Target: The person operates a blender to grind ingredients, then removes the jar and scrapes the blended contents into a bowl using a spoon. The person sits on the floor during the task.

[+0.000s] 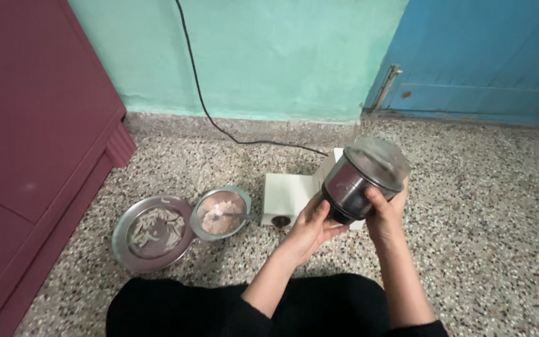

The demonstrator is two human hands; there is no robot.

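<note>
Speckled floor [481,206] by green wall: left hand [310,228] and right hand [385,212] both grip steel grinder jar [363,178], tilted, over white mixer base [291,200]; two steel bowls [154,234] left of it.

From my remote seat this reads as a home, with food being prepared at floor level in a plain domestic room. I see a speckled terrazzo floor [469,206], a painted turquoise wall [269,56] with a patchy finish, and a blue wooden door [488,56] with a metal bolt at its edge. A maroon cabinet [32,137] stands along the left side. A white mixer-grinder base [291,200] sits directly on the floor, its black cord [201,93] running up the wall. Beside it lie a steel plate [151,234] of sliced pieces and a steel bowl [221,213] of ground food with a spoon.
</note>
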